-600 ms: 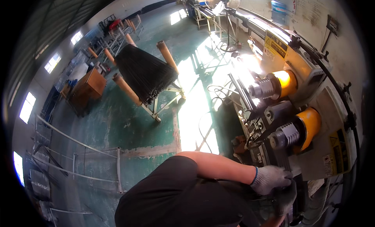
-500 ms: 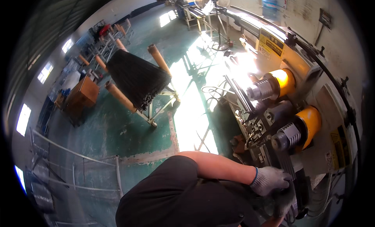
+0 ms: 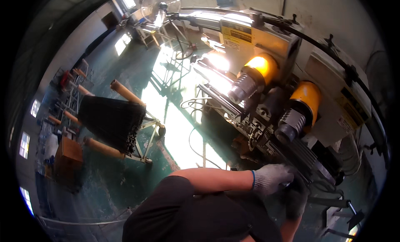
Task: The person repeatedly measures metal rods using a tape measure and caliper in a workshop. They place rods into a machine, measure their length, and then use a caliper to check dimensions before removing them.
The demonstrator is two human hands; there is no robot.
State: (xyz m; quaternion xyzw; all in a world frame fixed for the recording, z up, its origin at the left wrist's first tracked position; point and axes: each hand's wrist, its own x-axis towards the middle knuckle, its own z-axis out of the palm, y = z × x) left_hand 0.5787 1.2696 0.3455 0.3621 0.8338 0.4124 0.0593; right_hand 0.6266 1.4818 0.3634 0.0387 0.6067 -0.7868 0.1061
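Note:
My left hand (image 3: 273,178), in a pale knit glove with a blue cuff, reaches across in front of my body with its fingers curled. Close beside it is my right hand (image 3: 296,197), also gloved and mostly in shadow, so its fingers are hard to read. The two hands meet near the close end of the machine bed, next to several long black strips (image 3: 295,157). Something small and light shows at the left fingertips, but what it is stays hidden. Past the strips stand two orange motor housings (image 3: 307,101) with ribbed grey metal heads (image 3: 288,124).
A metal rack (image 3: 148,127) with cardboard tubes carries a bundle of thin black rods (image 3: 110,121) at left. Farther left is a brown box (image 3: 68,153). A black rail (image 3: 308,35) curves above the machine. Cables lie on the sunlit floor; a fan (image 3: 160,8) stands far back.
My view has turned to the right, so the machine and rack sit farther left in the picture. Both hands stay close together and now appear nearer to my body, off the machine's near side.

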